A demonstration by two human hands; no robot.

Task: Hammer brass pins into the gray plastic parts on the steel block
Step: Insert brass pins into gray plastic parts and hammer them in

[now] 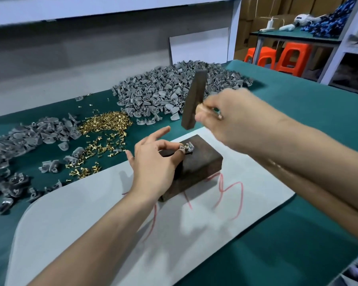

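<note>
One gray plastic part [187, 149] on top of steel block [201, 164], near its far edge, brass visible on it. Kept there by left hand [153, 164]: thumb and a bent finger pinching the part, index finger straight and lifted clear. Right hand [232, 118] curled round handle of hammer [194, 100], head raised above block, blurred. Block on white sheet [81, 219] on green desk [298, 100]. Loose brass pins [105, 122] and heaps of gray parts [170, 89] beyond, to left.

Bare left grip [153, 164] and right grip [232, 118]; both forearms bare

Green table [298, 100]; gray sheet [70, 223], brass pins [105, 122], gray plastic parts [170, 87] upon it
</note>
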